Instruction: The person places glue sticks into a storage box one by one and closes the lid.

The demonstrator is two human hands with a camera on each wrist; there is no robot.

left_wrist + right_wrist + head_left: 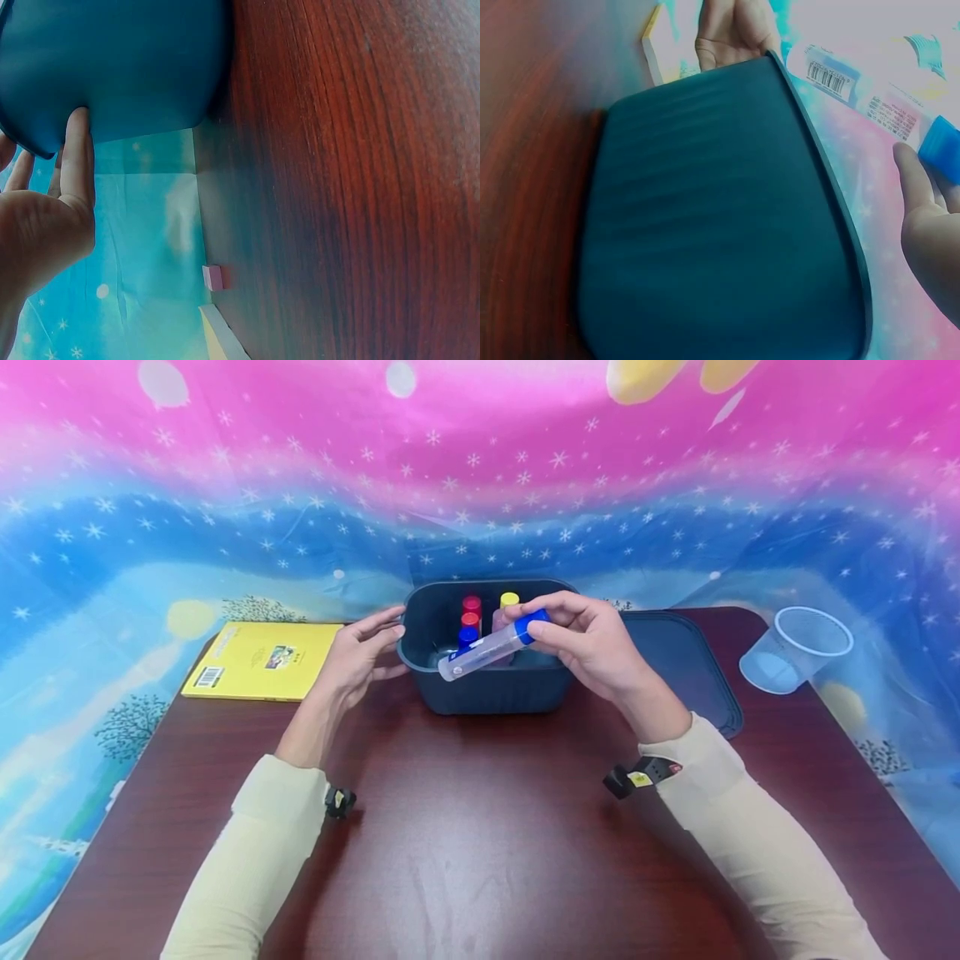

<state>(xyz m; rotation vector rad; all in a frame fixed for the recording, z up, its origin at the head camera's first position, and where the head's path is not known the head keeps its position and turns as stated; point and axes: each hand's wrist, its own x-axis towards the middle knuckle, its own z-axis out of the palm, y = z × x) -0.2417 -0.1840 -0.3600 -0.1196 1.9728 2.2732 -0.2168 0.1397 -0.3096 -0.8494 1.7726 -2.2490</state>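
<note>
My right hand [596, 639] pinches the blue cap of a clear tube-shaped bottle [483, 656] and holds it slanted over the dark bin [491, 692]. Printed text and a barcode show on the bottle in the right wrist view. Inside the bin stand bottles with red caps [470, 604], a blue cap [467, 637] and a yellow cap [509, 599]; their lower parts are mostly hidden. At the bin's left end is my left hand [351, 658], its fingers extended. The left wrist view shows those fingers [76, 161] against the bin's wall, around its rim.
Left of the bin lies a yellow book [258, 660]. A dark lid [675, 664] rests on the table [480, 827] at the right, partly behind my right arm. Beyond it stands a clear plastic cup [795, 652]. A small pink block [213, 277] shows in the left wrist view.
</note>
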